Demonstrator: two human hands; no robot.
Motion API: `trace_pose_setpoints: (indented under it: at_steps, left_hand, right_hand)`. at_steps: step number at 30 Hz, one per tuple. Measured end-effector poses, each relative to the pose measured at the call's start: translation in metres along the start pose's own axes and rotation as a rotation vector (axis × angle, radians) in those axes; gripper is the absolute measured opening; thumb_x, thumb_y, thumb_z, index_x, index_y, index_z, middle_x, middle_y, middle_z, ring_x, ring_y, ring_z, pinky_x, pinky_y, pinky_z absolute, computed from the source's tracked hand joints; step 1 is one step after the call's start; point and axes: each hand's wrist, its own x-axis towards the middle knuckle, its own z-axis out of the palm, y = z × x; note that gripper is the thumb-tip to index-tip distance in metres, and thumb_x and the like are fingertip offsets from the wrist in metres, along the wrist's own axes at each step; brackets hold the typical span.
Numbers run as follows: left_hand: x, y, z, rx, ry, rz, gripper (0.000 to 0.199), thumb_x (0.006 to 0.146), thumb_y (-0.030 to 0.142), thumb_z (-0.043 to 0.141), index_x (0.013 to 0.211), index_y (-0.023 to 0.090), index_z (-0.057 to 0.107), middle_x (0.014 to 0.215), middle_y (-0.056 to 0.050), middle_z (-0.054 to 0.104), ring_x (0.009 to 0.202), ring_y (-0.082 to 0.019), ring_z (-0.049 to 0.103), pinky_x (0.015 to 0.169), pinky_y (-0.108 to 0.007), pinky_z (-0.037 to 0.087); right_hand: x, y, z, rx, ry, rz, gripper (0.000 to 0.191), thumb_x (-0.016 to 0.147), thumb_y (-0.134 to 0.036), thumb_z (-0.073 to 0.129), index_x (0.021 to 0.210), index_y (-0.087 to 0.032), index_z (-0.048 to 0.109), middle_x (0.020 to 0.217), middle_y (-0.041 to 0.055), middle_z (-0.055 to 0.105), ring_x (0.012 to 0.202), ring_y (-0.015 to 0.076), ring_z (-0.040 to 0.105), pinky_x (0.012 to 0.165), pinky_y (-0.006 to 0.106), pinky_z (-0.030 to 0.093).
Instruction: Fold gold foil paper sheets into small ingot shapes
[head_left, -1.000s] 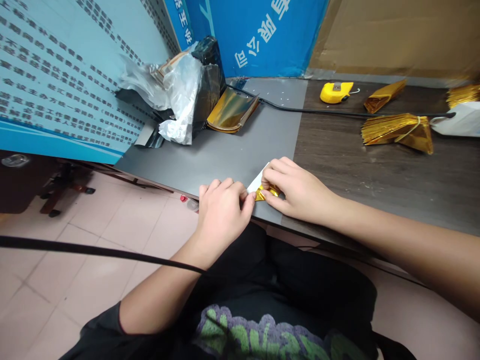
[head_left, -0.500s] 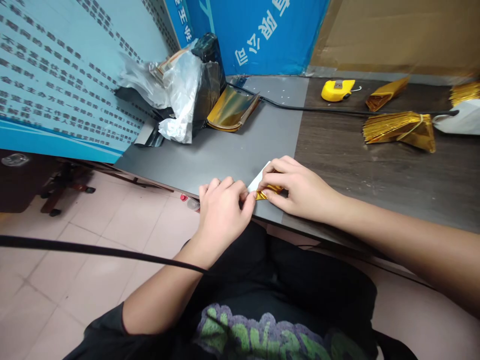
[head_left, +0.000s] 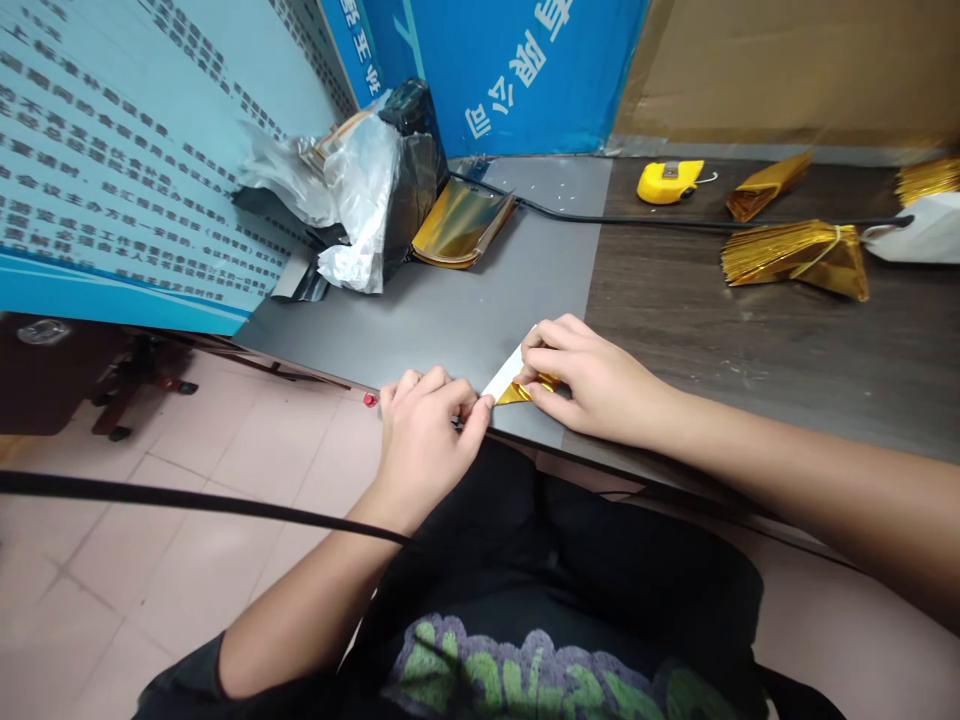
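Gold foil (head_left: 525,388), white on its back, lying at the near edge of the counter (head_left: 465,310), on the grey part. Pressed flat under the right hand (head_left: 592,385), fingers curled, fingertips (head_left: 534,358) pinching its folded gold corner. Left hand (head_left: 424,440) loosely clenched just beside it, thumb and forefinger tip meeting at the white end; whether gripping the foil, cannot tell. Half a second ago, left hand sitting closer in, against the right thumb; now drawn a little back and leftward, showing more white. Farther off: gold sheets (head_left: 461,225) by a plastic bag (head_left: 360,200), yellow tape measure (head_left: 670,182), tied gold bundle (head_left: 799,255).
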Motion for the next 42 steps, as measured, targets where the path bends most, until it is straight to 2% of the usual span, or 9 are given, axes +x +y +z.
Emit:
trace_pose_setpoints:
  at_steps: [4, 8, 15, 21, 28, 32, 35, 39, 42]
  left_hand:
    - [-0.003, -0.004, 0.001, -0.046, 0.114, 0.087, 0.034, 0.096, 0.036, 0.056, 0.067, 0.019, 0.059, 0.076, 0.000, 0.057, 0.077, -0.013, 0.049, 0.078, -0.031, 0.032]
    - [-0.007, -0.004, 0.007, -0.044, 0.267, 0.210, 0.025, 0.099, 0.036, 0.050, 0.091, 0.023, 0.070, 0.088, -0.003, 0.064, 0.083, -0.016, 0.053, 0.080, -0.032, 0.036]
    - [-0.006, -0.009, 0.016, -0.057, 0.197, 0.309, 0.023, 0.099, 0.033, 0.053, 0.111, 0.026, 0.071, 0.101, -0.004, 0.070, 0.093, -0.017, 0.058, 0.084, -0.033, 0.039]
    - [-0.008, -0.014, 0.021, 0.013, 0.208, 0.499, 0.028, 0.097, 0.030, 0.057, 0.123, 0.025, 0.067, 0.116, -0.004, 0.073, 0.102, -0.018, 0.057, 0.086, -0.034, 0.038]
    - [-0.009, -0.009, 0.024, 0.091, 0.235, 0.494, 0.023, 0.097, 0.032, 0.056, 0.112, 0.022, 0.070, 0.118, -0.006, 0.072, 0.106, -0.022, 0.056, 0.090, -0.037, 0.037]
    - [-0.010, -0.006, 0.026, 0.126, 0.263, 0.561, 0.031, 0.097, 0.028, 0.054, 0.125, 0.021, 0.066, 0.124, -0.007, 0.070, 0.109, -0.021, 0.056, 0.092, -0.036, 0.038]
    - [-0.010, -0.008, 0.032, 0.085, 0.270, 0.592, 0.036, 0.097, 0.023, 0.053, 0.132, 0.022, 0.063, 0.121, -0.006, 0.071, 0.110, -0.020, 0.056, 0.092, -0.035, 0.038]
    - [-0.010, -0.008, 0.038, 0.052, 0.312, 0.565, 0.027, 0.096, 0.030, 0.056, 0.118, 0.023, 0.070, 0.102, -0.006, 0.072, 0.104, -0.022, 0.054, 0.087, -0.035, 0.037]
    - [-0.010, -0.005, 0.041, 0.044, 0.330, 0.553, 0.026, 0.095, 0.030, 0.057, 0.116, 0.022, 0.071, 0.101, -0.006, 0.070, 0.103, -0.022, 0.051, 0.086, -0.036, 0.036]
  right_hand:
    - [0.000, 0.000, 0.000, -0.006, -0.004, -0.003, 0.011, 0.093, -0.020, 0.056, 0.085, -0.019, 0.063, 0.099, 0.0105, 0.062, 0.096, 0.0258, 0.051, 0.080, 0.040, 0.047]
    - [0.000, 0.000, 0.000, -0.006, 0.002, -0.007, 0.011, 0.093, -0.020, 0.055, 0.086, -0.018, 0.064, 0.100, 0.0110, 0.062, 0.095, 0.0257, 0.050, 0.081, 0.041, 0.047]
    - [0.000, 0.001, 0.002, -0.016, 0.015, -0.021, 0.011, 0.093, -0.019, 0.054, 0.087, -0.018, 0.064, 0.099, 0.0109, 0.062, 0.095, 0.0259, 0.050, 0.081, 0.041, 0.047]
    - [-0.001, 0.002, 0.003, -0.014, 0.033, -0.026, 0.011, 0.094, -0.019, 0.054, 0.087, -0.018, 0.062, 0.098, 0.0108, 0.062, 0.094, 0.0255, 0.050, 0.082, 0.041, 0.047]
    - [-0.001, 0.002, 0.002, 0.018, 0.021, -0.008, 0.009, 0.093, -0.018, 0.056, 0.087, -0.019, 0.063, 0.098, 0.0101, 0.062, 0.096, 0.0259, 0.051, 0.082, 0.041, 0.048]
    - [0.000, 0.001, 0.002, 0.021, 0.015, 0.002, 0.008, 0.093, -0.018, 0.055, 0.088, -0.018, 0.062, 0.099, 0.0105, 0.061, 0.097, 0.0261, 0.051, 0.084, 0.041, 0.048]
    - [0.000, 0.002, 0.002, 0.045, 0.007, -0.002, 0.009, 0.093, -0.018, 0.055, 0.086, -0.018, 0.061, 0.098, 0.0100, 0.060, 0.097, 0.0258, 0.050, 0.084, 0.040, 0.047]
    - [0.000, 0.011, -0.003, 0.096, -0.032, -0.054, 0.010, 0.094, -0.020, 0.056, 0.086, -0.018, 0.062, 0.104, 0.0107, 0.060, 0.099, 0.0252, 0.050, 0.085, 0.040, 0.046]
    - [0.000, 0.023, -0.011, 0.173, -0.120, -0.164, 0.014, 0.096, -0.026, 0.057, 0.094, -0.018, 0.068, 0.108, 0.0108, 0.059, 0.104, 0.0250, 0.050, 0.091, 0.041, 0.046]
